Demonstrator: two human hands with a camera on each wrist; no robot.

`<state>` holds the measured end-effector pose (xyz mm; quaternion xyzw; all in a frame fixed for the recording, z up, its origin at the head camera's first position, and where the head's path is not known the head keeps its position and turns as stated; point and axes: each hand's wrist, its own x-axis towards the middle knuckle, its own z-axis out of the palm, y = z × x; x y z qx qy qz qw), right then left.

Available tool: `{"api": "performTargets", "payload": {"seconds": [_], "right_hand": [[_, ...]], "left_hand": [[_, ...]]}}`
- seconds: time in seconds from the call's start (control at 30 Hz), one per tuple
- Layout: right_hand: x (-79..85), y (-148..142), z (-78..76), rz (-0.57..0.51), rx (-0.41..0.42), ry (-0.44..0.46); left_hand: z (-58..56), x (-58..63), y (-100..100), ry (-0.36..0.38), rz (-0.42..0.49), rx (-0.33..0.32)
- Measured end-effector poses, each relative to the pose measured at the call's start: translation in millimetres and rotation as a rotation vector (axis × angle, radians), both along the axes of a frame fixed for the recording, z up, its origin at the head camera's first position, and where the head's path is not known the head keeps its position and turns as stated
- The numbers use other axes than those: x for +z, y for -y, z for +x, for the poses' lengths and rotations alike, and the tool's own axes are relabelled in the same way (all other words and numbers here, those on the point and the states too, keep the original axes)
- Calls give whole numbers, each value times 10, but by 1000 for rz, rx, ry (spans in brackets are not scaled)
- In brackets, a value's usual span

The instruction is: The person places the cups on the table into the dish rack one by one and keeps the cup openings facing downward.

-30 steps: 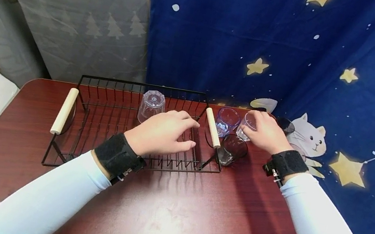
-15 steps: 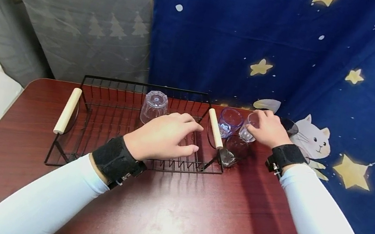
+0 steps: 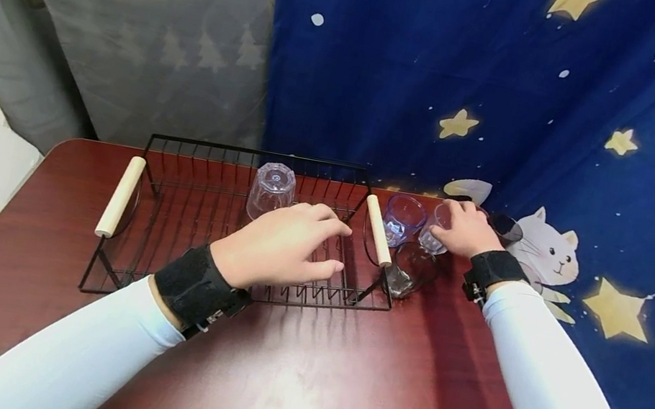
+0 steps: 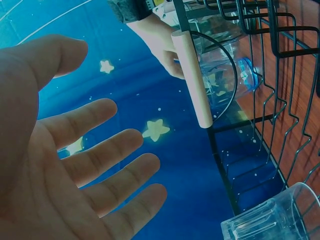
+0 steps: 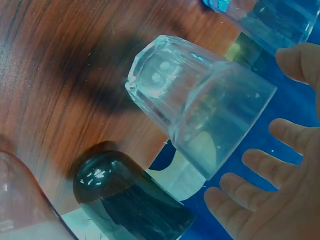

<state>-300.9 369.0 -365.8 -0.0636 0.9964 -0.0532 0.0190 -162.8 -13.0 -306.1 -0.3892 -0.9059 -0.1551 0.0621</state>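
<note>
My left hand point(image 3: 284, 244) hovers over the wire rack point(image 3: 258, 151), with its fingers apart and nothing in them. Inside the rack a clear faceted glass point(image 3: 271, 191) stands upside down, just beyond that hand; the left wrist view shows the same glass point(image 4: 275, 220). To the right of the rack, my right hand point(image 3: 464, 230) is at an upright clear glass point(image 3: 435, 237). In the right wrist view, thumb and fingers spread around the rim end of this clear glass point(image 5: 200, 105), with gaps visible. A blue-tinted glass point(image 3: 401, 223) stands just left of it.
A dark glass point(image 3: 410, 272) stands in front, close to the rack's right wooden handle point(image 3: 378, 230). Another dark glass point(image 3: 505, 228) is beyond the right hand. A pinkish glass point(image 5: 20, 205) shows in the right wrist view. A curtain point(image 3: 375, 81) hangs behind the table point(image 3: 297, 375).
The head view has shifted slightly, so the rack and glasses appear a little farther right. Both hands keep nearly the same places relative to the rack and glasses.
</note>
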Motion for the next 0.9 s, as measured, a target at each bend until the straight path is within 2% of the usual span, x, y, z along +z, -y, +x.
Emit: {"api": "performTargets", "payload": {"seconds": [0.23,0.5,0.9], "right_hand": [[-86,1,-52,-8,-18,-18],[-79,-11,-58,9,-52,33],[-161,-29,-190,-16,-46,69]], "left_hand": [[-3,-26,34,4,16,2],[-1,-44,63,14,20,10],[-39,-77,97,15,6,28]]}}
